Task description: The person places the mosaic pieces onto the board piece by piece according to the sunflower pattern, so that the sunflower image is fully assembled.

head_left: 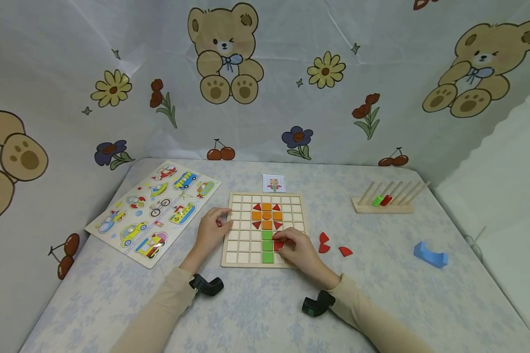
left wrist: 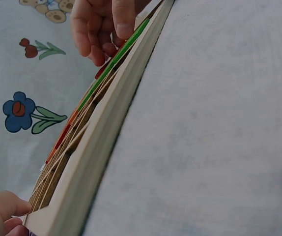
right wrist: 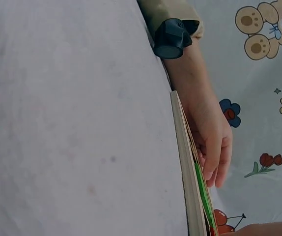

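A: Starting at the far left, what lies beyond the left hand (head_left: 212, 229)?

B: A vehicle puzzle board (head_left: 154, 211) sits on the worktop (head_left: 256, 314), out past that hand's outer side. The left hand itself rests against the left edge of the wooden grid board (head_left: 243, 245), fingers loosely curved along the frame and steadying it rather than clasping any piece.

A: And the right hand (head_left: 298, 251)?

B: It sits on the board's lower right part, fingertips pinching a red tile (head_left: 278, 243) just beside the green stem tiles (head_left: 267, 245). Above its fingers stands the orange and red flower pattern (head_left: 267, 214), and beyond that a small pattern card (head_left: 274, 183).

A: So which step does this look like?

B: Seating a red piece beside the stem, most likely as a leaf. The next move probably calls for turning the tile so its edges line up with one cell, then pressing it flat while the left hand keeps the board from sliding.

A: Anything further right?

B: Two loose red pieces (head_left: 331, 245) lie near the right hand's outer side, then a blue block (head_left: 430, 255), and a peg rack (head_left: 386, 200) farther off.
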Demonstrator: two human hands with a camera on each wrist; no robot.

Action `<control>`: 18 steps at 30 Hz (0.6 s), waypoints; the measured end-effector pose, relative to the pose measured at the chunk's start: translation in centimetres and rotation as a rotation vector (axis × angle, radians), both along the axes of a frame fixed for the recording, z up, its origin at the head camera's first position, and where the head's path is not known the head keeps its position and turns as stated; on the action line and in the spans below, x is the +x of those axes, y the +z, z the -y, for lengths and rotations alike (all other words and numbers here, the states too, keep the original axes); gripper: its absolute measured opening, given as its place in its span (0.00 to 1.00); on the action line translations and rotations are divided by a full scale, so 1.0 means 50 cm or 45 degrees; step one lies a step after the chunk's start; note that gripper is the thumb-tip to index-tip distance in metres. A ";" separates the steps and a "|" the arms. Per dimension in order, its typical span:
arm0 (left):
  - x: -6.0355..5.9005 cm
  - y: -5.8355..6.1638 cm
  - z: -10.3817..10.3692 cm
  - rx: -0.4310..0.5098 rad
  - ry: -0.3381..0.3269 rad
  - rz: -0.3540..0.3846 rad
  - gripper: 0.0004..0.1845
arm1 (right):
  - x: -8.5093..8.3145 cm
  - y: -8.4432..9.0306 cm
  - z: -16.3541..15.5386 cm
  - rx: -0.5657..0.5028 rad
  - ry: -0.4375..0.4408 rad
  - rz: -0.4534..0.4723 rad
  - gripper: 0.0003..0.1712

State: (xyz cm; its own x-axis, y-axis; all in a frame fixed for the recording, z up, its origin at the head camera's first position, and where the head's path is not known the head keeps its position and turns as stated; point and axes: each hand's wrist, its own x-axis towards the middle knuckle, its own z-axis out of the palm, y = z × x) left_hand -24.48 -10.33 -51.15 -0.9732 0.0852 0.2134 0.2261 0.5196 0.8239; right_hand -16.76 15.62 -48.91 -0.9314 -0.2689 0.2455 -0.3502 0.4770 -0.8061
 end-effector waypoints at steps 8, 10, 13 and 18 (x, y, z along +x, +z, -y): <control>-0.001 -0.003 -0.002 0.005 -0.001 0.017 0.15 | -0.005 0.009 -0.077 0.054 -0.164 -0.027 0.14; 0.000 -0.002 -0.004 -0.001 -0.006 0.016 0.15 | -0.003 0.007 -0.113 0.096 -0.232 -0.035 0.15; 0.001 0.000 -0.003 -0.001 -0.004 0.008 0.15 | 0.003 0.002 -0.163 0.139 -0.310 0.014 0.18; 0.001 0.001 0.000 0.001 0.008 0.010 0.15 | 0.004 -0.007 -0.218 0.198 -0.256 0.087 0.21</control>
State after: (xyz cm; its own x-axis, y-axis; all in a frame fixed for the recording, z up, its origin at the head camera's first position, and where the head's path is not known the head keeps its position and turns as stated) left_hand -24.45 -10.34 -51.12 -0.9754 0.0786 0.2057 0.2162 0.5202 0.8262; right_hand -16.58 26.54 -49.27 -0.9829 -0.1060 0.1506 -0.1830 0.6513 -0.7364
